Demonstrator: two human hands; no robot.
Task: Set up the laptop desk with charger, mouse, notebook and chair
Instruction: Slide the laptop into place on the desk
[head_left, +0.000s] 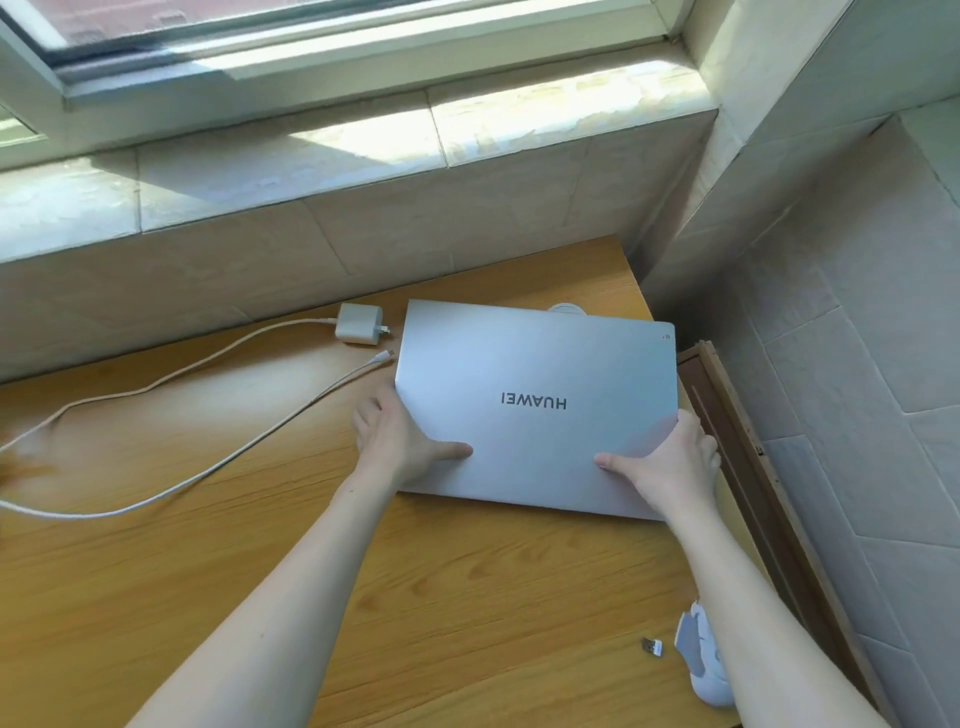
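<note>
A closed silver laptop (535, 384) lies on the wooden desk (208, 571) at the far right, its logo upside down to me. My left hand (400, 441) grips its near left corner, thumb on the lid. My right hand (670, 462) grips the near right corner the same way. A white charger brick (358, 323) lies just left of the laptop's far corner, and its white cable (171, 379) loops across the desk to the left, the plug end close to the laptop's left edge. A white mouse (698, 660) sits near the desk's right edge, partly behind my right forearm.
A small USB dongle (651, 647) lies beside the mouse. A tiled window ledge (311, 171) runs along the back of the desk. A tiled wall (857, 364) stands to the right, with a brown wooden frame (743, 457) wedged between it and the desk.
</note>
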